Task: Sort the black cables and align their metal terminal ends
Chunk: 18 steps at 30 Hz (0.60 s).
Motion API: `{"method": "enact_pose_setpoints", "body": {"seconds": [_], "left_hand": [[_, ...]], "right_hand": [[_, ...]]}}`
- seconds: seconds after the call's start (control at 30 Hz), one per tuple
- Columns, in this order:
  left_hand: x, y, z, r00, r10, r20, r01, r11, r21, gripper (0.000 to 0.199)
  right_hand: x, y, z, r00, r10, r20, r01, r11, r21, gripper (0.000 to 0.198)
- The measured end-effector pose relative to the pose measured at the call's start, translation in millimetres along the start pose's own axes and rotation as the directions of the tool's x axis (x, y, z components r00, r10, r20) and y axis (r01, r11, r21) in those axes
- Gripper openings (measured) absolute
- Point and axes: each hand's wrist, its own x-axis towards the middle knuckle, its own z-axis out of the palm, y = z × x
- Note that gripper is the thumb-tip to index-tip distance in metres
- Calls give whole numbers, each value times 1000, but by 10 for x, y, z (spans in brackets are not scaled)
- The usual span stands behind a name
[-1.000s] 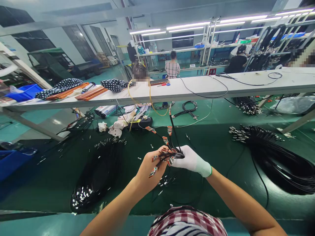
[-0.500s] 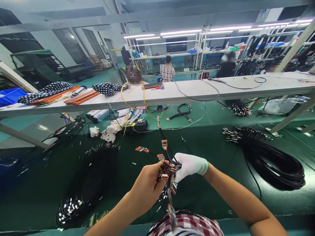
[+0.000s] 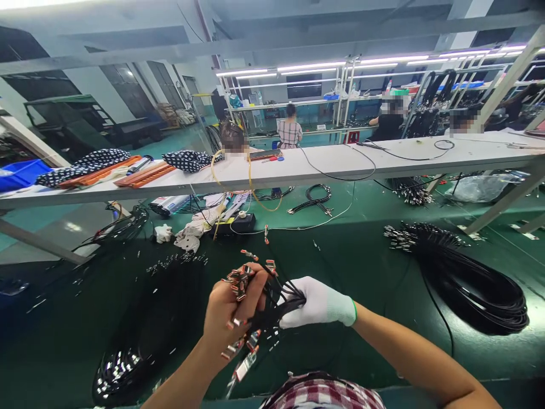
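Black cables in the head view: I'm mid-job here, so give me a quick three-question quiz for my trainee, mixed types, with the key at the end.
1. Multiple choice. Where is the white glove worn?
A) left hand only
B) right hand only
C) both hands

2. True or false? A large cable coil lies on the green worktop, to the right of both hands.

3. Fill the gap. The black cables held in the hands end in metal connectors with ____ trim.

Key:
1. B: the right hand is gloved, the left hand bare.
2. True.
3. Orange.
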Motion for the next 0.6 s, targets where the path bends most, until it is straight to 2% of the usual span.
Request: {"method": "enact_pose_setpoints", "body": {"seconds": [0.07, 0.13, 0.23, 0.4, 0.6], "left_hand": [[-11, 123, -21, 994, -79, -81, 71, 993, -100, 30], [-23, 242, -42, 973, -147, -177, 110, 973, -203, 30], [-13, 351, -91, 954, -149, -261, 73, 957, -281, 30], [42, 432, -167, 930, -98, -355, -17, 951, -308, 26], [-9, 630, -112, 898, -65, -436, -105, 928, -356, 22]], "right_hand": [[44, 94, 83, 995, -48, -84, 35, 988, -147, 21], [98, 231, 178, 985, -137, -106, 96, 942, -321, 17], [163, 464, 292, 971, -222, -92, 150, 859, -489, 12], [183, 714, 378, 979, -184, -84, 114, 846, -521, 7], [214, 945, 503, 988, -148, -32, 98, 787, -609, 11]]}}
